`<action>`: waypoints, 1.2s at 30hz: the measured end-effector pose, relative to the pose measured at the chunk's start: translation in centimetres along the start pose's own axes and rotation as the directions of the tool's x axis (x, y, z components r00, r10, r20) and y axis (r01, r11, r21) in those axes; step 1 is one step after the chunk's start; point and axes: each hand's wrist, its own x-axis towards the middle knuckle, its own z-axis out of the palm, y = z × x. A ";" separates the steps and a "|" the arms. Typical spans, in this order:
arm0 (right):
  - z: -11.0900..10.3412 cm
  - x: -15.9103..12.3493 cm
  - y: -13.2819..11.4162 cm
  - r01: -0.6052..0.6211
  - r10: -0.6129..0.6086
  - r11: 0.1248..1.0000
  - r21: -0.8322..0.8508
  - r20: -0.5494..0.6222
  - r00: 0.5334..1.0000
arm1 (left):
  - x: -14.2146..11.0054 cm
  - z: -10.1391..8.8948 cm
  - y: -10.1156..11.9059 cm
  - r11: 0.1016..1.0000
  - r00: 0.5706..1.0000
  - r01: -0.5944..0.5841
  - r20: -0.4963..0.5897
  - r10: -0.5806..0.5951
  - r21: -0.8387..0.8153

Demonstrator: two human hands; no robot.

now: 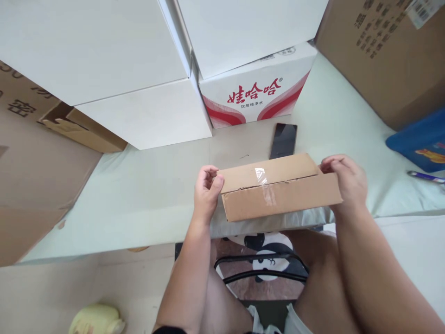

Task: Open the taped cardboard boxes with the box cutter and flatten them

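Observation:
A long, narrow cardboard box is held by its two ends near the table's front edge, its length running left to right. Clear tape crosses the seam where its top flaps meet, and a gap shows along that seam at the right. My left hand is closed on the left end, thumb on the upper corner. At the right end, my right hand is closed around the edge, with some fingers hidden behind the cardboard. Just beyond the box lies a dark phone.
White boxes and a white-and-red water carton stand along the back. Large brown cartons flank the left side, another carton the right. A blue item and a pen lie at the right on the pale tablecloth.

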 end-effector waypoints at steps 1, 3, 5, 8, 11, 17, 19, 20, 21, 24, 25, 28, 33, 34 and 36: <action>0.0 -0.3 -0.8 0.021 -0.021 0.996 0.085 0.002 1.000 | 0.0 0.1 0.0 1.000 1.000 -0.012 -0.003 0.012 -0.009; -0.1 -1.0 -2.2 0.092 -0.090 0.968 0.234 -0.018 0.996 | 0.1 0.2 0.1 0.998 0.998 -0.054 -0.044 0.053 -0.041; 0.0 -1.7 -3.2 0.167 -0.159 0.950 0.266 -0.052 0.986 | 0.1 0.1 0.2 0.992 0.982 -0.121 -0.151 0.116 -0.027; 0.4 -2.3 -3.8 0.250 -0.244 0.944 0.216 -0.051 0.968 | 0.2 -0.3 0.2 0.985 0.964 -0.150 -0.206 0.165 0.087; 1.0 -2.6 -3.7 0.271 -0.279 0.938 0.215 0.009 0.960 | 0.2 -1.0 0.1 0.987 0.985 -0.143 -0.089 0.148 0.068; 1.7 -2.7 -2.7 0.206 -0.236 0.960 0.191 0.147 0.961 | 0.0 -1.7 0.1 0.977 0.976 -0.214 0.038 0.214 -0.001; 1.4 -2.8 -2.4 0.206 -0.241 0.963 0.175 0.212 0.947 | -0.2 -1.8 0.2 0.990 0.982 -0.139 0.129 0.140 -0.020; 1.2 -2.8 -2.4 0.208 -0.241 0.966 0.152 0.247 0.938 | -0.3 -1.9 0.3 0.995 0.981 -0.098 0.168 0.101 -0.027; 1.0 -2.8 -2.4 0.220 -0.247 0.967 0.126 0.283 0.927 | -0.4 -2.0 0.4 0.997 0.978 -0.072 0.193 0.076 -0.026; 0.2 -2.9 -3.0 0.279 -0.274 0.959 0.040 0.374 0.886 | -0.8 -2.4 0.6 0.996 0.971 -0.084 0.227 0.074 0.032; 0.0 -2.9 -3.2 0.294 -0.275 0.956 0.012 0.393 0.878 | -1.0 -2.4 0.7 0.994 0.968 -0.098 0.236 0.083 0.049; -0.2 -2.9 -3.8 0.314 -0.269 0.949 -0.043 0.412 0.871 | -1.8 -2.2 1.0 0.997 0.970 -0.076 0.231 0.074 0.003; 0.2 -3.0 -4.0 0.314 -0.297 0.949 0.008 0.350 0.888 | -2.3 -1.7 1.4 0.988 0.971 -0.145 0.183 0.152 -0.051; 0.3 -3.0 -3.9 0.318 -0.304 0.948 0.011 0.326 0.895 | -2.2 -1.7 1.5 0.978 0.957 -0.208 0.201 0.207 -0.015; 0.7 -3.1 -3.5 0.333 -0.324 0.943 0.012 0.273 0.906 | -1.8 -2.0 1.5 0.950 0.925 -0.308 0.246 0.288 0.047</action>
